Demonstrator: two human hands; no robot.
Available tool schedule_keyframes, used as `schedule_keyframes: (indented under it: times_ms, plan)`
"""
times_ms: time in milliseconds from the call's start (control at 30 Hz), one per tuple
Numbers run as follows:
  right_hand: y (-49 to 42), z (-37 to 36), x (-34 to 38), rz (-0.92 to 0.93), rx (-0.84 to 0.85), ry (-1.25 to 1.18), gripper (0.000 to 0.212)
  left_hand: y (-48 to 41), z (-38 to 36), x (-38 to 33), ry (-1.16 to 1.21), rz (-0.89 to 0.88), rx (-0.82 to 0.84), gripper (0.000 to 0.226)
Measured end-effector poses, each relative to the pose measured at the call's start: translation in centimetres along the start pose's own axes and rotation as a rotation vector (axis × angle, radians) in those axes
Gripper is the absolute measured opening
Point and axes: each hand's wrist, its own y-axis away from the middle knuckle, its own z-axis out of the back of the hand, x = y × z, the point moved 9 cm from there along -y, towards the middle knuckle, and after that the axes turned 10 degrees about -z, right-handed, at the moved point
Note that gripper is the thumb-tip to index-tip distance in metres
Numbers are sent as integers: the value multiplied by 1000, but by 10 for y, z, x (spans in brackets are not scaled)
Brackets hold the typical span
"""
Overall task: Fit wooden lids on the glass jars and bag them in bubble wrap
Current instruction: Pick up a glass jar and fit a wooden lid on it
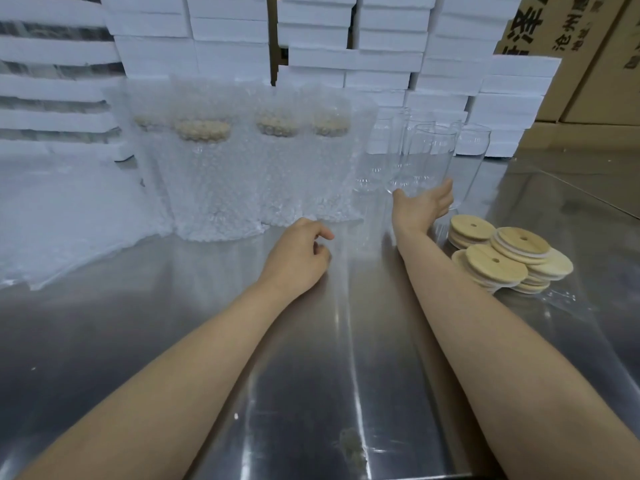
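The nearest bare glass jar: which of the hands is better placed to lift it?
Right: the right hand is at the base of the glass jar; the left hand lies curled on the table.

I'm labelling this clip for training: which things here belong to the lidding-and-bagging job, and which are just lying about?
Job: bare glass jars, wooden lids, bagged jars, bubble wrap pile, right hand at the jars.
Lying about: white foam boxes, cardboard cartons.
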Motion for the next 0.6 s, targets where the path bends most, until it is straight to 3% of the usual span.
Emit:
schedule_keyframes:
  times_ms: [167,333,467,600]
  plan:
    - [-6,-5,-2,-35,-41,105,93,-4,-6,-6,-86,-101,39,23]
    - [14,-19,4,32,85,187,101,-16,-7,0,-144,-84,64,30]
    - [36,-21,10,146,252,221,89,-19,3,-9,-15,-116,9,30]
    - [65,-16,16,160,381,102,78,-16,18,-7,167,-95,-44,35]
